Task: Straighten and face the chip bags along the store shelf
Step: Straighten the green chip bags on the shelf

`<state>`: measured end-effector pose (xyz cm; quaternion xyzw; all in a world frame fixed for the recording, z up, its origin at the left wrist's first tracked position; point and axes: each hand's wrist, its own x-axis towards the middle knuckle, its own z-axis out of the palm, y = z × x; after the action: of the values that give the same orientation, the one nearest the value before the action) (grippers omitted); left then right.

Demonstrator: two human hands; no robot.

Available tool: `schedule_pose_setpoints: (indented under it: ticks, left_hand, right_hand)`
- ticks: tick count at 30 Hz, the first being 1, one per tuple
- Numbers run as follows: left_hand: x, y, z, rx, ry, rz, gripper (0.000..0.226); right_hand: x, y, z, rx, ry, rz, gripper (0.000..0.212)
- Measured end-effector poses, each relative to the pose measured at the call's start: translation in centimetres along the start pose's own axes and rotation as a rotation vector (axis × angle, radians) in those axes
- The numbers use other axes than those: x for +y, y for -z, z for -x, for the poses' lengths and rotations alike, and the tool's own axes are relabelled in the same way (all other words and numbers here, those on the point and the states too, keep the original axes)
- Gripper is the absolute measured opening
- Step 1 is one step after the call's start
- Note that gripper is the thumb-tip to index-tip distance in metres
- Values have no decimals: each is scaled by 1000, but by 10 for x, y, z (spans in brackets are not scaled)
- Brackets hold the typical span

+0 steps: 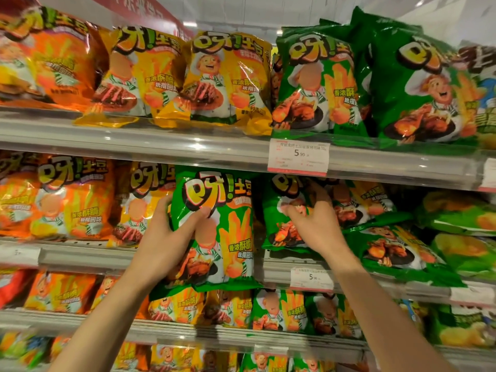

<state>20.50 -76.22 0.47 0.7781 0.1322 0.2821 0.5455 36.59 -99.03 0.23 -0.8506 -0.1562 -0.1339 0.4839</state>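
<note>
At nine o'clock the orange bags [61, 200] stand upright on the middle shelf [80, 257], already facing out. My left hand [171, 237] grips the left edge of a green bag [222, 229], thumb across its front and fingers curled behind; the bag stands tall, long axis running twelve to six, hanging forward of the shelf lip. To its three o'clock my right hand [314, 224] pinches the second green bag [284, 218], which sits further back and tilts. At four o'clock more green bags [389, 251] lie slumped flat. I judge the held bag must go back toward twelve, beside the one my right hand steadies; my left is nearer.
</note>
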Motion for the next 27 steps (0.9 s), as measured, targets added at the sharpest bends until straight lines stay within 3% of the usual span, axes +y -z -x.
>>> schedule_pose_setpoints:
  ticks: [4, 9, 12, 18, 21, 24, 27]
  left_hand:
    - [0, -1, 0, -8, -7, 5, 52]
    - [-2, -1, -2, -20, 3, 14, 58]
    - [-2, -2, -2, -17, -10, 13, 57]
    - [-4, -3, -1, -20, -14, 27, 54]
    - [-6, -2, -2, -26, -20, 23, 57]
    - [-9, -4, -1, -24, -18, 27, 56]
    - [-11, -10, -1, -28, -17, 12, 58]
  right_hand:
    - [16, -35, -10, 171, 71, 384, 80]
    - [20, -46, -18, 185, 22, 509, 96]
    - [24, -42, -21, 102, -40, 447, 108]
    - [23, -47, -24, 178, -25, 384, 108]
    - [26, -47, -24, 113, -49, 369, 112]
    - [28, -39, -27, 46, -81, 202, 112]
    - [17, -22, -23, 31, -118, 5, 99]
